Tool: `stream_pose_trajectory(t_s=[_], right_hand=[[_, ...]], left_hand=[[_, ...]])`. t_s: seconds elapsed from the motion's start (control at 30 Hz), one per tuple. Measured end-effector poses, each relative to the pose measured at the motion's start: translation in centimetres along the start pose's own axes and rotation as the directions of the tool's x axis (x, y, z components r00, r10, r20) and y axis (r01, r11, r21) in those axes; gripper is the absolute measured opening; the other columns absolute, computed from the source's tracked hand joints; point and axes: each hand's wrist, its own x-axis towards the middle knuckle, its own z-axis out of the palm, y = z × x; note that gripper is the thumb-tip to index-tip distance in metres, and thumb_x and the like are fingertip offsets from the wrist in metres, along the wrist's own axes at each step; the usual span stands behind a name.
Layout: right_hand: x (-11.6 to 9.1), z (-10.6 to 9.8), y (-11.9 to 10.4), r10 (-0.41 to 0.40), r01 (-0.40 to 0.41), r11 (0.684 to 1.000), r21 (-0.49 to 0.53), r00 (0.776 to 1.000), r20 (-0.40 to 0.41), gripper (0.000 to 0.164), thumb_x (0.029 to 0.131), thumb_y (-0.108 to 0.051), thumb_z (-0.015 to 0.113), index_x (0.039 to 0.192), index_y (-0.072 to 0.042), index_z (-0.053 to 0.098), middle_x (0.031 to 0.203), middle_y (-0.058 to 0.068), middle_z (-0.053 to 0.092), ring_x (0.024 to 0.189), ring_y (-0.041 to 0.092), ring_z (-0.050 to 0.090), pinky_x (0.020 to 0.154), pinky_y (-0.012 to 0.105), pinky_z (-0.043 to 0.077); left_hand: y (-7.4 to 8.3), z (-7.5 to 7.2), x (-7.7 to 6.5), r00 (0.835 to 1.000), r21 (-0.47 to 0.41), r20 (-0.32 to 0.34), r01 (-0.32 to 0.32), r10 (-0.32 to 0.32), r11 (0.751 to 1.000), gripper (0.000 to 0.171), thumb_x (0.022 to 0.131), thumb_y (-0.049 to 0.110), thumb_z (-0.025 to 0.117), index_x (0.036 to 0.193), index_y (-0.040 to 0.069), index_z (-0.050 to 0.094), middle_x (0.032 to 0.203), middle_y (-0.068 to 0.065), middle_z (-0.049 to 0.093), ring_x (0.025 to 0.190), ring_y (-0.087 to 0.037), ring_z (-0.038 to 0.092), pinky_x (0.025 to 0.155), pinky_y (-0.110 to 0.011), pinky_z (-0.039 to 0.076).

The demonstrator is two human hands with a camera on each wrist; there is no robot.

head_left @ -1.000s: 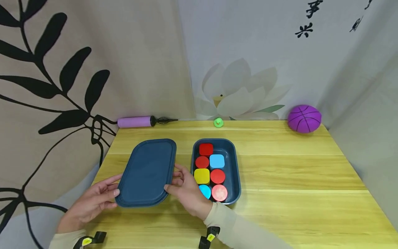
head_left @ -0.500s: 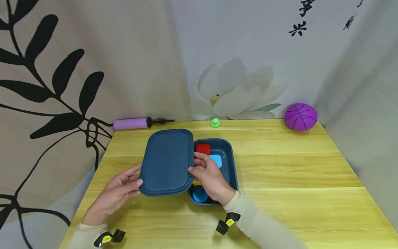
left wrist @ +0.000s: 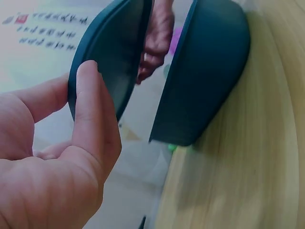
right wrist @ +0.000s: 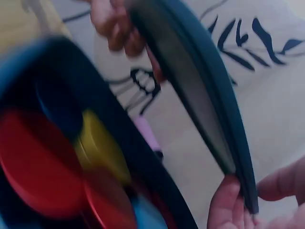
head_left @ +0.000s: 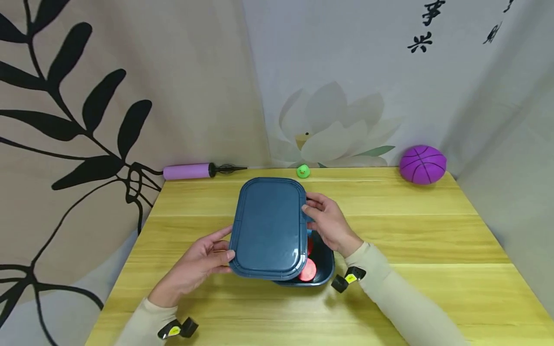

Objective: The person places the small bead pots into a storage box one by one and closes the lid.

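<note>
A dark blue rounded rectangular lid (head_left: 268,228) hangs over the left part of a matching box (head_left: 325,257). My left hand (head_left: 195,266) pinches the lid's left edge, thumb on top and fingers beneath. The opposite edge is gripped by my right hand (head_left: 331,223) the same way. A gap shows between lid and box (left wrist: 205,71) in the left wrist view. Inside the box, the right wrist view has a red round piece (right wrist: 38,162), a yellow piece (right wrist: 102,148) and a dark blue one (right wrist: 59,102). From the head, the lid hides most of them; a pinkish round piece (head_left: 308,270) still shows.
Along the back edge of the wooden table (head_left: 411,288) lie a purple hand pump (head_left: 188,171) and a small green ball-like toy (head_left: 303,171). A purple ball (head_left: 422,165) sits at the back right corner. Patterned curtains (head_left: 195,86) hang behind.
Both hands have carried the lid rightward, from beside the box to over its left part. The box stays where it was, now mostly covered in the head view.
</note>
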Motion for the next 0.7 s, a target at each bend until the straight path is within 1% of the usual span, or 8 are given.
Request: stream_pose_trajectory(t_s=[0.1, 0.23, 0.33, 0.43, 0.5, 0.57, 0.63, 0.7], right_hand=[[1.0, -1.9, -0.6, -0.007, 0.005, 0.997, -0.071, 1.000, -0.022, 0.049, 0.109, -0.009, 0.055, 0.155, 0.003, 0.045, 0.118, 0.008, 0.058, 0.090, 0.012, 0.063, 0.072, 0.026, 0.061], [1.8, -3.9, -1.8, -0.028, 0.023, 0.990, -0.139, 0.999, -0.035, 0.044, 0.110, -0.013, 0.057, 0.149, 0.005, 0.052, 0.115, 0.006, 0.065, 0.091, 0.011, 0.066, 0.077, 0.026, 0.062], [1.8, -4.7, -3.4, -0.067, 0.061, 0.989, -0.132, 0.997, -0.041, 0.043, 0.109, -0.014, 0.058, 0.147, 0.007, 0.054, 0.112, 0.001, 0.067, 0.094, 0.010, 0.066, 0.079, 0.025, 0.061], [1.4, -5.1, -5.4, -0.143, 0.138, 0.986, -0.096, 0.989, -0.044, 0.043, 0.108, -0.015, 0.061, 0.145, 0.007, 0.057, 0.104, -0.004, 0.068, 0.090, 0.009, 0.065, 0.076, 0.022, 0.058], [1.0, -5.2, -6.8, -0.191, 0.187, 0.979, -0.079, 0.981, -0.039, 0.040, 0.108, -0.017, 0.063, 0.143, 0.002, 0.060, 0.097, -0.006, 0.067, 0.081, 0.008, 0.061, 0.069, 0.021, 0.054], [0.4, -5.3, -8.0, -0.237, 0.235, 0.968, -0.088, 0.971, -0.024, 0.038, 0.108, -0.018, 0.063, 0.143, -0.002, 0.061, 0.092, -0.005, 0.064, 0.072, 0.010, 0.055, 0.062, 0.022, 0.049], [-0.3, -5.4, -8.7, -0.278, 0.278, 0.954, -0.112, 0.960, 0.010, 0.038, 0.109, -0.019, 0.061, 0.144, -0.004, 0.060, 0.087, -0.004, 0.061, 0.065, 0.011, 0.051, 0.058, 0.023, 0.044], [-0.9, -5.7, -9.0, -0.313, 0.318, 0.940, -0.124, 0.948, 0.057, 0.041, 0.110, -0.019, 0.059, 0.148, -0.003, 0.058, 0.087, -0.004, 0.064, 0.061, 0.011, 0.053, 0.056, 0.024, 0.046]], left_hand=[[0.0, 1.1, 0.9, 1.000, 0.034, 0.007, 0.018, -0.018, 0.999, 0.080, 0.106, 0.008, 0.063, 0.170, 0.007, 0.015, 0.123, -0.006, 0.066, 0.101, -0.015, 0.073, 0.086, -0.035, 0.064], [0.1, 2.3, 2.2, 0.999, 0.065, 0.005, 0.035, -0.035, 0.997, 0.080, 0.107, 0.015, 0.064, 0.171, 0.019, 0.017, 0.128, -0.013, 0.061, 0.105, -0.020, 0.073, 0.091, -0.038, 0.063], [0.3, 3.1, 3.3, 0.999, 0.082, -0.030, 0.038, -0.036, 0.996, 0.078, 0.106, 0.015, 0.066, 0.170, 0.023, 0.022, 0.131, -0.016, 0.059, 0.106, -0.021, 0.072, 0.093, -0.041, 0.062], [0.7, 3.6, 4.6, 0.995, 0.110, -0.096, 0.022, -0.012, 0.994, 0.069, 0.105, 0.012, 0.066, 0.166, 0.015, 0.034, 0.132, -0.019, 0.062, 0.106, -0.021, 0.072, 0.093, -0.043, 0.062], [1.1, 3.8, 5.4, 0.989, 0.147, -0.151, 0.019, 0.004, 0.989, 0.059, 0.104, 0.010, 0.068, 0.159, 0.008, 0.047, 0.132, -0.019, 0.066, 0.105, -0.020, 0.073, 0.092, -0.042, 0.063], [1.5, 3.9, 6.2, 0.979, 0.182, -0.204, 0.029, 0.009, 0.983, 0.048, 0.103, 0.010, 0.070, 0.149, 0.005, 0.058, 0.130, -0.017, 0.069, 0.105, -0.020, 0.073, 0.090, -0.041, 0.063], [1.8, 3.9, 6.9, 0.970, 0.204, -0.242, 0.038, 0.013, 0.978, 0.041, 0.102, 0.012, 0.072, 0.141, 0.005, 0.065, 0.127, -0.014, 0.072, 0.102, -0.020, 0.073, 0.089, -0.041, 0.064], [2.0, 4.0, 7.5, 0.963, 0.195, -0.270, 0.035, 0.020, 0.980, 0.037, 0.102, 0.012, 0.072, 0.138, 0.003, 0.068, 0.121, -0.010, 0.074, 0.101, -0.022, 0.073, 0.089, -0.041, 0.064]])
